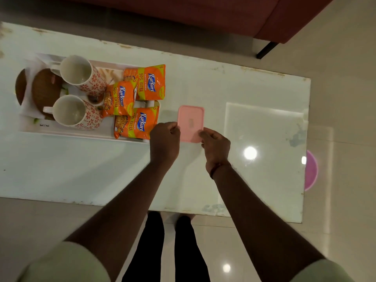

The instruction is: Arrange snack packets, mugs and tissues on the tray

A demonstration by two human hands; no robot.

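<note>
A white tray (67, 133) lies on the left of the glass table. On it stand two white mugs with red flower print, the far mug (81, 75) and the near mug (74, 112), beside three orange snack packets (149, 82) (120, 98) (135, 125). White tissue (30, 78) lies under brown round coasters (45, 89) at the tray's left end. A pink flat box (190, 122) rests on the table right of the tray. My left hand (164, 139) has curled fingers at its left edge. My right hand (215, 144) has curled fingers at its near right corner.
The glass table (254, 123) has worn edges and reflects ceiling lights. A dark red sofa (203, 15) stands beyond the far edge. A pink round object (311, 169) sits on the floor past the table's right edge. My legs are below the near edge.
</note>
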